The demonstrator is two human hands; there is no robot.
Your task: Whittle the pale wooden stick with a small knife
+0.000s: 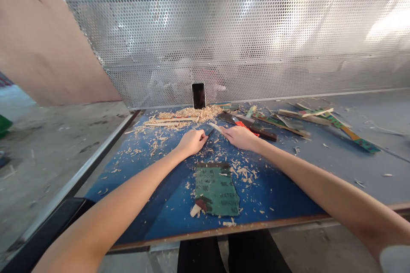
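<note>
Closed fingers of my left hand (193,141) hold a thin dark blade-like tool (210,132), its handle hidden in the fist. My right hand (241,137) grips a pale wood strip (215,127), whose free end points left, just above the dark tool. I cannot tell whether strip and tool touch. Both hands are over the middle of the blue tabletop (141,204). Pale wood shavings (205,114) lie heaped beyond them and scattered around. Nearer to me is a torn green sheet of sandpaper (216,190) with printed letters, a small pale chip at its lower left corner.
Just beyond my right hand lie a dark-handled tool (264,132) and a red item (246,127). Several painted wood strips (349,130) are spread at the right. A phone (199,96) stands upright against a perforated metal screen (256,47) along the back edge.
</note>
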